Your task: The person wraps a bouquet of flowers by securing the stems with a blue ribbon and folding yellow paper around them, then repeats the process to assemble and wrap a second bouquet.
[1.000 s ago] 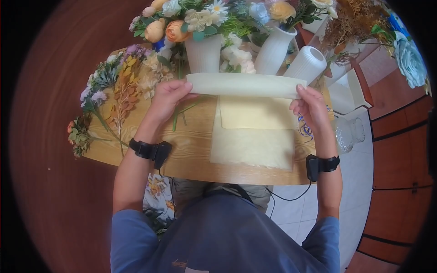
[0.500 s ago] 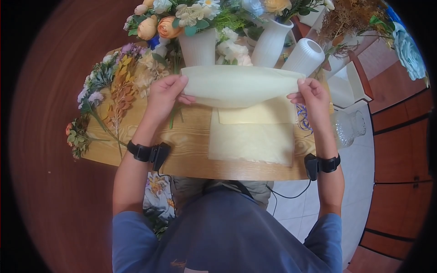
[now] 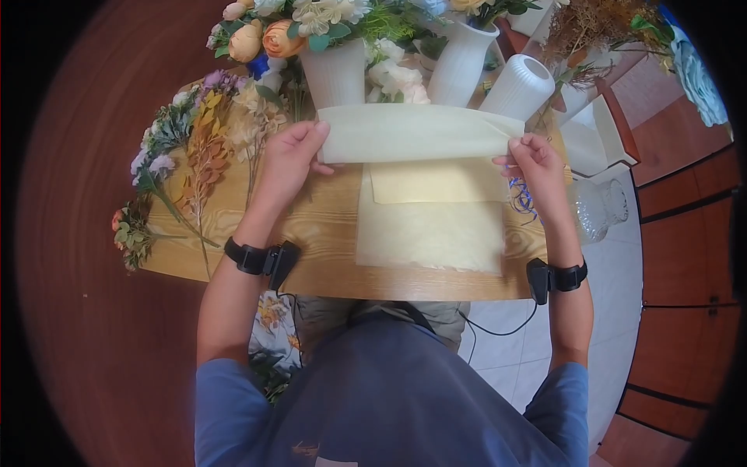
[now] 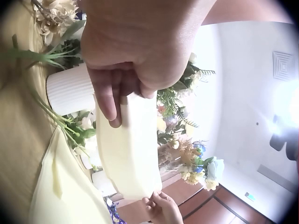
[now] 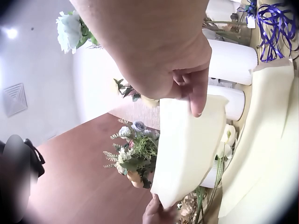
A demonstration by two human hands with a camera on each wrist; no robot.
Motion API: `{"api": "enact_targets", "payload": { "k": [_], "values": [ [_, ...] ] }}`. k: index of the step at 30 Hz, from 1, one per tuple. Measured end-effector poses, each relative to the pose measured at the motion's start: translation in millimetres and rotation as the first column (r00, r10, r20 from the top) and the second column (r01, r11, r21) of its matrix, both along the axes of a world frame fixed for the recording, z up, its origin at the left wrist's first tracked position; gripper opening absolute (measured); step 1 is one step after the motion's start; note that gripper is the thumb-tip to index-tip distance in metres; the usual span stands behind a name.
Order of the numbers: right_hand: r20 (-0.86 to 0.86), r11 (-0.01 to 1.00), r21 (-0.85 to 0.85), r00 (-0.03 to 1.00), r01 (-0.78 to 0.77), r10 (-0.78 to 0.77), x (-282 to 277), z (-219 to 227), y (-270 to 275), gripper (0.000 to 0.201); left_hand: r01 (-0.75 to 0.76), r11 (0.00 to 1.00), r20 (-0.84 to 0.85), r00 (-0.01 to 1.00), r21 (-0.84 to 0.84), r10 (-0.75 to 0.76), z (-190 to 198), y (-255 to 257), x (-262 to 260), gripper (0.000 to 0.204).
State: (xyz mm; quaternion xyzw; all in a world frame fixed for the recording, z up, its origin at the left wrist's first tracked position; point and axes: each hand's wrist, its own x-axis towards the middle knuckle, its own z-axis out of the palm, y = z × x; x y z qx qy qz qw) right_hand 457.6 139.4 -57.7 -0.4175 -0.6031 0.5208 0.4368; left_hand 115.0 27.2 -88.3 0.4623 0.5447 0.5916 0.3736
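From my station: wooden table [image 3: 319, 268] across mid-view, cream paper sheets [image 3: 432, 237] on it, paper strip [image 3: 412, 134] raised at their twelve o'clock, left hand [image 3: 289, 159] and right hand [image 3: 541, 167] pinching its ends; I judge paper-shaping underway, calling next for even tension.

The pale yellow rectangular paper sheet [image 3: 420, 134] looks matt; at its ten o'clock, the white tapered vase [image 3: 334, 78] is ribbed. The light-brown tabletop [image 3: 323, 261] shows wood grain.
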Motion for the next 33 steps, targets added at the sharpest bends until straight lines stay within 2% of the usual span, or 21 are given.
{"api": "enact_targets", "payload": {
  "k": [2, 3, 5, 6, 8, 9, 12, 15, 16, 17, 18, 19, 20, 21, 22, 24, 26, 28, 30, 31, 33],
  "values": [
    [0.183, 0.999, 0.034, 0.983, 0.012, -0.018, 7, 0, 6, 0.021, -0.001, 0.991, 0.077, 0.997, -0.134, 0.012, 11, -2, 11, 0.028],
    [0.182, 0.999, 0.037, 0.983, 0.010, -0.017, 10, -1, 10, 0.021, -0.004, 0.991, 0.076, 0.997, -0.131, 0.014, 10, -1, 16, 0.028],
    [0.338, 0.997, 0.071, 0.940, 0.014, -0.037, 18, -9, 19, 0.023, 0.073, 0.951, 0.035, 0.997, -0.299, -0.065, 3, 0, 23, 0.026],
    [0.337, 0.997, 0.075, 0.941, 0.008, -0.033, 23, -16, 24, 0.023, 0.067, 0.953, 0.034, 0.998, -0.295, -0.059, -7, 2, 22, 0.026],
    [0.488, 1.000, 0.026, 0.873, 0.005, -0.017, 32, -34, 32, 0.023, 0.215, 0.881, 0.004, 0.972, -0.422, -0.236, -34, 8, 21, 0.022],
    [0.542, 0.996, 0.088, 0.838, 0.014, -0.060, 33, -40, 34, 0.022, 0.212, 0.882, 0.004, 0.973, -0.420, -0.232, -40, 10, 23, 0.022],
    [0.587, 0.995, 0.088, 0.805, 0.047, -0.090, 42, -57, 49, 0.024, 0.224, 0.891, 0.093, 0.975, -0.395, -0.204, -46, 18, 30, 0.020],
    [0.650, 0.978, 0.208, 0.742, 0.033, -0.163, 51, -75, 75, 0.027, 0.170, 0.887, -0.048, 0.976, -0.429, -0.211, -34, 25, 35, 0.024],
    [0.648, 0.977, 0.209, 0.744, 0.033, -0.164, 50, -74, 76, 0.027, 0.096, 0.905, -0.232, 0.950, -0.416, -0.207, -35, 29, 34, 0.026],
    [0.701, 0.971, 0.234, 0.684, 0.046, -0.202, 49, -74, 78, 0.029, 0.024, 0.922, -0.408, 0.892, -0.387, -0.195, -36, 32, 34, 0.027],
    [0.749, 0.964, 0.260, 0.618, 0.056, -0.238, 45, -71, 77, 0.032, 0.023, 0.922, -0.411, 0.891, -0.386, -0.194, -38, 33, 33, 0.027],
    [0.747, 0.964, 0.261, 0.620, 0.056, -0.239, 42, -70, 74, 0.032, -0.050, 0.966, -0.628, 0.768, -0.255, -0.126, -40, 33, 32, 0.027],
    [0.733, 0.896, 0.444, 0.574, 0.003, -0.365, 39, -70, 69, 0.033, -0.091, 0.990, -0.800, 0.600, -0.107, -0.031, -43, 34, 31, 0.027],
    [0.691, 0.793, 0.606, 0.533, -0.060, -0.488, 34, -70, 63, 0.035, -0.094, 0.990, -0.801, 0.598, -0.106, -0.029, -41, 35, 30, 0.027],
    [0.690, 0.793, 0.606, 0.536, -0.061, -0.486, 24, -58, 54, 0.035, -0.129, 0.981, -0.816, 0.577, -0.144, -0.044, -39, 35, 28, 0.026],
    [0.707, 0.929, 0.351, 0.683, -0.117, -0.181, -1, -37, 36, 0.036, -0.170, 0.968, -0.833, 0.551, -0.182, -0.060, -38, 36, 25, 0.024],
    [0.703, 0.850, 0.407, 0.709, -0.336, -0.056, -26, -38, 20, 0.036, -0.215, 0.973, -0.902, 0.431, -0.085, 0.016, -41, 41, 22, 0.023],
    [0.752, 0.668, 0.444, 0.653, -0.597, 0.084, -57, -42, 10, 0.042, -0.230, 0.965, -0.918, 0.396, -0.124, -0.024, -44, 49, 21, 0.024],
    [0.816, 0.539, 0.453, 0.574, -0.710, 0.070, -87, -56, 2, 0.052, -0.251, 0.955, -0.930, 0.363, -0.157, -0.058, -46, 55, 22, 0.026],
    [0.815, 0.534, 0.457, 0.576, -0.711, 0.069, -97, -63, 0, 0.052, -0.249, 0.946, -0.923, 0.370, -0.207, -0.105, -45, 57, 22, 0.028],
    [0.880, 0.566, 0.356, 0.471, -0.743, 0.066, -111, -74, -1, 0.059, -0.253, 0.934, -0.915, 0.377, -0.252, -0.145, -43, 61, 21, 0.030]
  ]
}}
